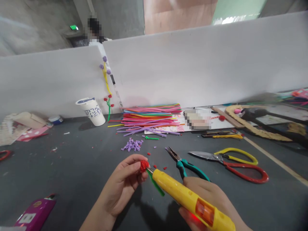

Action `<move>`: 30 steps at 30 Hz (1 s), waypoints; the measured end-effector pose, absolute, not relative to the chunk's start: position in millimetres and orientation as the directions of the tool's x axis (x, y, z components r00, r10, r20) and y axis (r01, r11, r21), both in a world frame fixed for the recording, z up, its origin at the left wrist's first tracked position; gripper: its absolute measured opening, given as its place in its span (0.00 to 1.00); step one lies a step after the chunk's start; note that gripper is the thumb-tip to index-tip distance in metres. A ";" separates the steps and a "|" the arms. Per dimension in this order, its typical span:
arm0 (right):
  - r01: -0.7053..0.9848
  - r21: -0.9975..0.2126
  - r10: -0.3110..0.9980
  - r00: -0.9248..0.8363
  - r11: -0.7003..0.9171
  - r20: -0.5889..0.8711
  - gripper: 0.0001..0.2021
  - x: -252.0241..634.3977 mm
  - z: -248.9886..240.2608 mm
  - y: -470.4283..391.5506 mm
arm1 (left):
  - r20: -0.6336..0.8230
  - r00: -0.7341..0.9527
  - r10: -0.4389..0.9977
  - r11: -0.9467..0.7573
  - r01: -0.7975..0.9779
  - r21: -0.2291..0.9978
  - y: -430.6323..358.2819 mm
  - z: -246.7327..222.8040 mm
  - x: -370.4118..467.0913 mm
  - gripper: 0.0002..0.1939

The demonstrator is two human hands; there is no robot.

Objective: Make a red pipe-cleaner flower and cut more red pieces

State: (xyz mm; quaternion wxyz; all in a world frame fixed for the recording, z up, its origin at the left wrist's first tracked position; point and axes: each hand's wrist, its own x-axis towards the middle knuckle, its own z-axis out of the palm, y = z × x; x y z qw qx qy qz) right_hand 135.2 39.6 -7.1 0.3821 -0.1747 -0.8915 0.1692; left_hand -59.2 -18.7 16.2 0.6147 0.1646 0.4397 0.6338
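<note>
My left hand [126,179] pinches a small red flower head [144,166] between thumb and fingers. A green stem [157,187] slants down from it to the right. In my right hand [209,199] is a yellow glue gun [183,192] with a lit orange window; its metal tip touches or nearly touches the underside of the flower. Which of the two, I cannot tell. Several red bits [165,168] lie just beyond. Teal-handled pliers [183,162] rest close behind my right hand, and scissors [223,158] with yellow and red handles lie to their right.
Colourful sticks [151,118] are stacked at the back, with purple pieces [132,144] in front. A white cup [92,112] stands left of them. At lower left lies a purple device [36,211]. A utility knife [223,134] is at right. A white partition [192,67] bounds the table.
</note>
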 end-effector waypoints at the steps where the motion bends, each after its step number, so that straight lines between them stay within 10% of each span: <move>1: 0.181 -0.440 0.444 -0.646 0.879 0.621 0.15 135.1 -5.7 39.4 | -0.332 -0.191 0.924 0.142 -0.636 0.759 -18.7 16.4 -59.3 0.06; 30: 0.180 -0.428 0.427 -0.679 0.885 0.597 0.14 137.2 -6.3 39.5 | -0.327 -0.189 0.926 0.142 -0.627 0.766 -18.0 15.6 -60.6 0.06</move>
